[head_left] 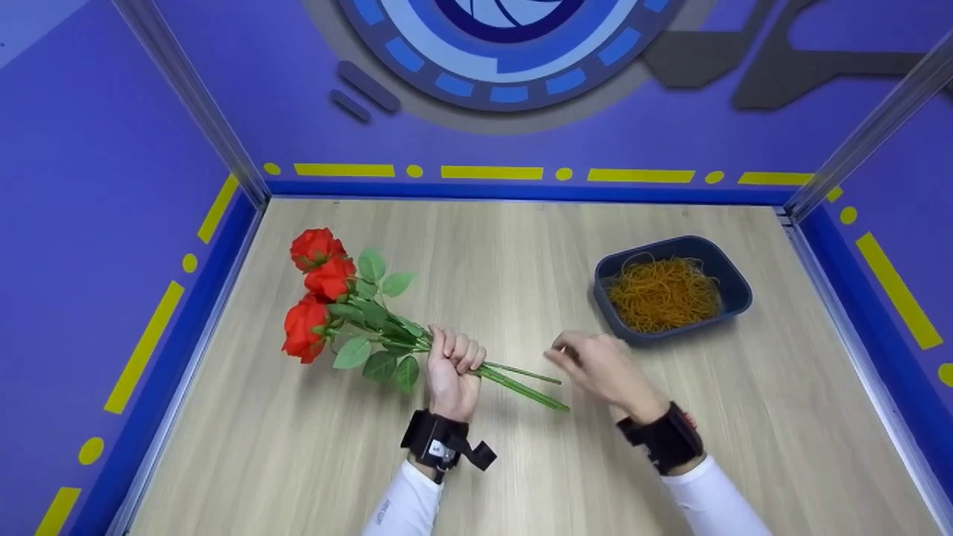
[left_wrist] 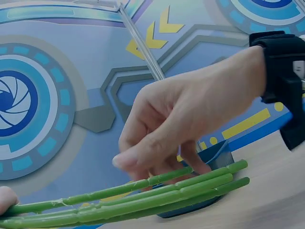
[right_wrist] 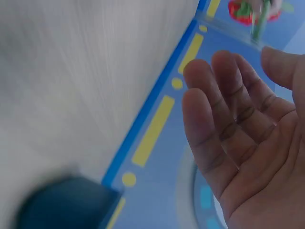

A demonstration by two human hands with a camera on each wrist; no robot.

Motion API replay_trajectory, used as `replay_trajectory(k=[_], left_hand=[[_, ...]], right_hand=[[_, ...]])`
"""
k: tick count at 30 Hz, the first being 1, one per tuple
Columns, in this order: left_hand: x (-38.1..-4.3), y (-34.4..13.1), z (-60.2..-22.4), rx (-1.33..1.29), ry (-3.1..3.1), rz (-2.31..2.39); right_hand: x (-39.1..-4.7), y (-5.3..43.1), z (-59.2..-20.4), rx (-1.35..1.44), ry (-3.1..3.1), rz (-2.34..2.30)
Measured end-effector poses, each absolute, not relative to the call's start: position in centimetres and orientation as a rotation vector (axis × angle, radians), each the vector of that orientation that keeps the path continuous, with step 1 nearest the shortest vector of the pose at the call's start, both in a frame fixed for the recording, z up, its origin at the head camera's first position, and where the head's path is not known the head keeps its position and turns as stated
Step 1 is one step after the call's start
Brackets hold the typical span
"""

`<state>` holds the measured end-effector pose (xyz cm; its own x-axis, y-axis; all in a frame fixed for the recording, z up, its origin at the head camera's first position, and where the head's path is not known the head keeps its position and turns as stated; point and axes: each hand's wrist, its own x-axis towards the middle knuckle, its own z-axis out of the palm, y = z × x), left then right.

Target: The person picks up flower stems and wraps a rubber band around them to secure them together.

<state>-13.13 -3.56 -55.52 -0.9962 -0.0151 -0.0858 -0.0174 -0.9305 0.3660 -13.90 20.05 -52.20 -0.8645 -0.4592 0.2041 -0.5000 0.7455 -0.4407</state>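
My left hand (head_left: 453,372) grips the green stems (head_left: 525,388) of a bunch of red roses (head_left: 307,327). The blooms point to the left, with green leaves (head_left: 380,365) below them, and the bare stem ends stick out to the right of the fist. In the left wrist view those stems (left_wrist: 181,194) lie close together, one a little apart. My right hand (head_left: 607,368) hovers just right of the stem ends, fingers loosely bent. Seen from the right wrist, its fingers (right_wrist: 200,124) are relaxed, with nothing visible in the palm.
A dark blue plastic box (head_left: 733,279) stands at the right of the wooden table (head_left: 506,260). It holds a heap of thin yellowish-brown rubber bands (head_left: 665,294). Blue printed walls (head_left: 476,145) close off the back and both sides.
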Motion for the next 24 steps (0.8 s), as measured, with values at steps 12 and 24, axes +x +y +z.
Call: replay_trajectory(k=[12,24], left_hand=[[-12.7,-3.7,-55.2,-0.101,0.601,3.071],[-12.5,-3.6,-55.2,-0.067,0.644,3.070]], right_hand=[[-21.0,27.2,-48.9,0.511,-2.945,0.638],[-27.0,31.2,-50.2,0.245,-3.098,0.652]])
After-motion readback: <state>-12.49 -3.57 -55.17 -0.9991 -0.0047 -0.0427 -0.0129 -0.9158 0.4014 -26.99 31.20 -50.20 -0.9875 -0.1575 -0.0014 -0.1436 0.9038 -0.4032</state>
